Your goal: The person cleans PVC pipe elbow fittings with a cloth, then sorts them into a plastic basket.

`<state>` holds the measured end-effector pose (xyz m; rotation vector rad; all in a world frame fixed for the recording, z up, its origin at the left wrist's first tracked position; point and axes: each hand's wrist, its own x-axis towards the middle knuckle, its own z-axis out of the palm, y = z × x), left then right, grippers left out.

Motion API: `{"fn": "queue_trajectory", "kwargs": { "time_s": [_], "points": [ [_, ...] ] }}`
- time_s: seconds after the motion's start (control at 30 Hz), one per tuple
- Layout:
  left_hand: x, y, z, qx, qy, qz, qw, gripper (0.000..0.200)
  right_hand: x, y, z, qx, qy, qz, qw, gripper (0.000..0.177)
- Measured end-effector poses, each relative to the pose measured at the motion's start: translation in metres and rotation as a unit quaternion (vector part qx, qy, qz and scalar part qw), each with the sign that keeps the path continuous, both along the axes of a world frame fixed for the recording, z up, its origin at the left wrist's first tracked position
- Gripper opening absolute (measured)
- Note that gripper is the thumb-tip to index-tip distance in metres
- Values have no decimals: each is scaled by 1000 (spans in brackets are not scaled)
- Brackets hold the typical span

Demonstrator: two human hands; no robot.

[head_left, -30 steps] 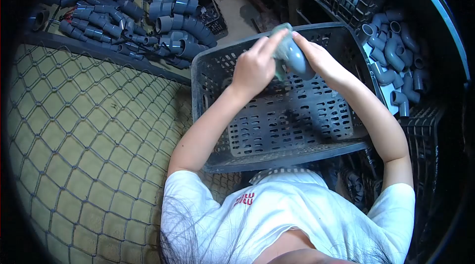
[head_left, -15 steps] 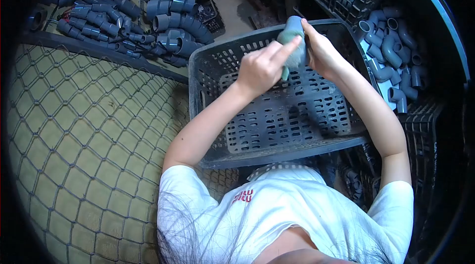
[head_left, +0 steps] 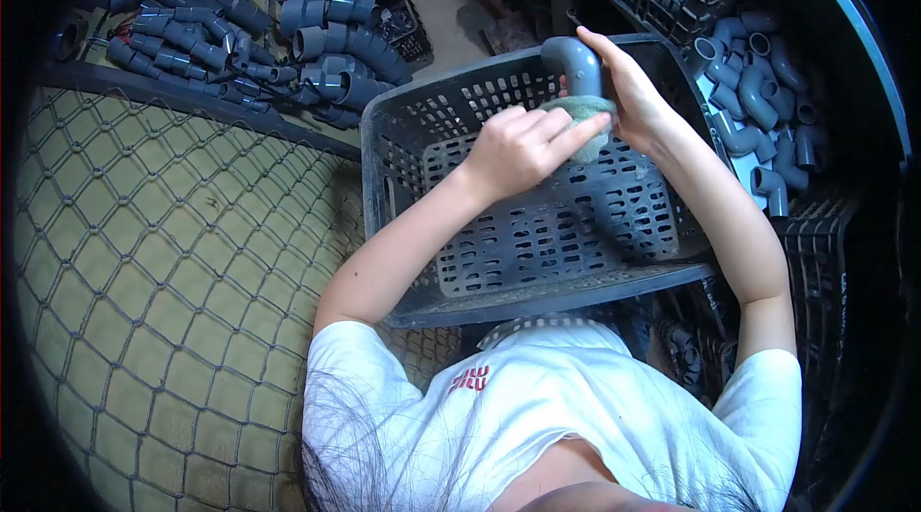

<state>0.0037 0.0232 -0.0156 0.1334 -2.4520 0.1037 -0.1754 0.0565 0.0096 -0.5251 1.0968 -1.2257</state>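
Between the hands (head_left: pixel 521 149) (head_left: pixel 634 101) sits a grey pipe bend (head_left: pixel 583 71), right gripping it, left pressing green cloth (head_left: pixel 581 107) against it.

Cloth (head_left: pixel 582 112) now lower on pipe (head_left: pixel 578 69)

Two hands (head_left: pixel 518 152), one cloth (head_left: pixel 589 144), one held pipe bend (head_left: pixel 580 71); piled fittings (head_left: pixel 758 106) uncountable.
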Motion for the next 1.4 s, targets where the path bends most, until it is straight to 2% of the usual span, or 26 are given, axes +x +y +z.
{"fn": "queue_trajectory", "kwargs": {
  "time_s": [0.17, 0.23, 0.27, 0.37, 0.43, 0.5, 0.57, 0.63, 0.7, 0.83, 0.9, 0.97, 1.03, 1.1, 1.3, 1.33, 1.4],
  "points": [
    [0, -12, 7, 33, 100, 59, 993, 60, 17, 6, 12, -6, -40, -4, 999, 41],
    [-1, -2, 2, 61, 90, 28, 994, 59, 15, 6, 9, -5, -44, -9, 999, 42],
    [2, 3, 1, 36, 44, 31, 998, 57, 14, 6, 10, -2, -30, -27, 999, 42],
    [1, 1, 5, -26, 22, 41, 999, 56, 12, 10, 10, -4, -24, -34, 999, 41],
    [1, -9, 14, -1, 57, 112, 992, 59, 22, 8, 4, -28, -50, -55, 997, 40],
    [-1, -21, 13, 53, 137, 117, 982, 65, 25, 9, 4, -11, -32, -55, 998, 39],
    [6, -8, 11, 52, 62, 135, 988, 71, 27, 8, 9, -27, -54, -89, 994, 41],
    [0, 4, 1, 98, 86, 58, 990, 73, 18, 5, 0, -19, -55, -82, 995, 44],
    [2, 3, 4, 57, 48, 45, 996, 70, 17, 6, -3, -32, -28, -77, 996, 46],
    [5, -9, 8, 58, 76, 74, 993, 67, 30, 9, 5, -30, -30, -113, 993, 51],
    [2, -4, 6, 117, 94, 13, 989, 66, 21, 9, 3, -25, -7, -104, 994, 52],
    [0, -1, 3, 116, 101, -14, 988, 64, 7, 6, -6, -32, -13, -58, 998, 45],
    [1, -2, 6, 75, 71, -23, 994, 64, 3, 4, -1, -24, -72, -94, 993, 36],
    [1, -3, 8, 69, 70, -5, 995, 62, 4, 3, 2, 10, -76, -122, 990, 33],
    [-5, 5, 4, 0, 85, 3, 996, 53, 16, 6, -9, 29, -41, -101, 994, 40],
    [0, 1, 11, -15, 49, 23, 998, 52, 14, 6, -6, 24, -49, -111, 992, 43],
    [1, -18, 5, -24, 84, 0, 996, 51, 8, 4, -2, 28, -77, -110, 990, 54]
  ]
}}
